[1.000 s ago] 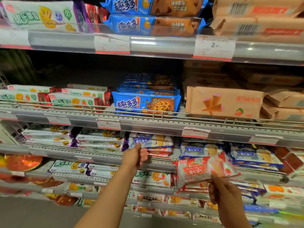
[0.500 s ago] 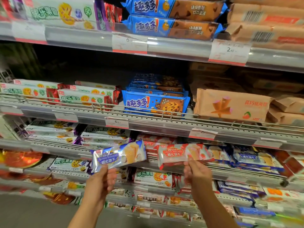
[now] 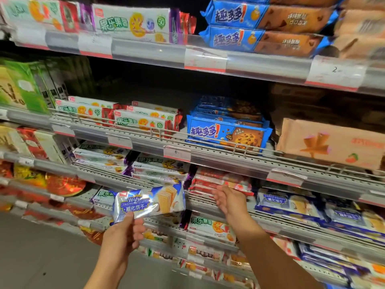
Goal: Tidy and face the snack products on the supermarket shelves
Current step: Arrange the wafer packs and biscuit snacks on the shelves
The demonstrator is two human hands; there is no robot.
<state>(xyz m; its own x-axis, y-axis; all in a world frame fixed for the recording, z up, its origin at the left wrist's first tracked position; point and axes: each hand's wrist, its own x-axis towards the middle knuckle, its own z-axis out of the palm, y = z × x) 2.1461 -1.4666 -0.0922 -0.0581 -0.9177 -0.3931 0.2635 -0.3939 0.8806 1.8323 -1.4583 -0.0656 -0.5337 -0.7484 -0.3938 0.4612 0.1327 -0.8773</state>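
Head view: a person faces supermarket shelves of snack packs. The left hand (image 3: 123, 232) pinches the lower edge of a blue wafer pack (image 3: 149, 202), held upright in the air just left of the red wafer packs (image 3: 216, 180) on their shelf (image 3: 229, 207). The right hand (image 3: 229, 200), fingers relaxed and holding nothing, reaches at those red packs. Gripped only by its edge, the blue pack could slip or crush; a careless nudge might push the red stack askew.
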